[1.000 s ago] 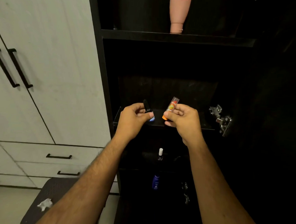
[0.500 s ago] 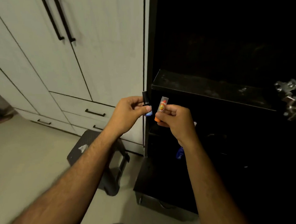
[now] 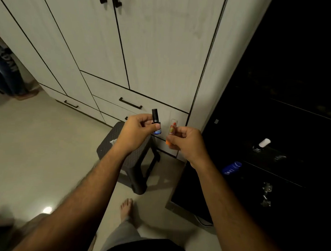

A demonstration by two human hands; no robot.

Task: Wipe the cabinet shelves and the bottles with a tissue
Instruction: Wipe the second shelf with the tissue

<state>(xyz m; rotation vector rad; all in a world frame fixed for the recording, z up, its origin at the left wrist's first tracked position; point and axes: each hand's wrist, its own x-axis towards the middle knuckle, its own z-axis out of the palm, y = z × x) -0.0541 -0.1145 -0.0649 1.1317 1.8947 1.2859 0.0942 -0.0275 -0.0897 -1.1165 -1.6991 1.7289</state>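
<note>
Bottles are the matter in hand: the left hand [image 3: 137, 131] pinches a small blue bottle [image 3: 156, 123] with a tall black cap, upright, and the right hand [image 3: 186, 143] grips an orange tube [image 3: 171, 132] with a clear cap, tilted slightly. They sit near each other but apart, above a dark stool [image 3: 129, 158]. On the stool, just below the left hand, a white scrap shows that is probably the tissue [image 3: 113, 141]. Neither hand holds it, so I judge no wiping is underway now. To the right of the right hand, the dark cabinet shelves [image 3: 272, 163] hold a white-capped bottle [image 3: 262, 144] and a blue bottle [image 3: 231, 168], seemingly left to wipe.
</note>
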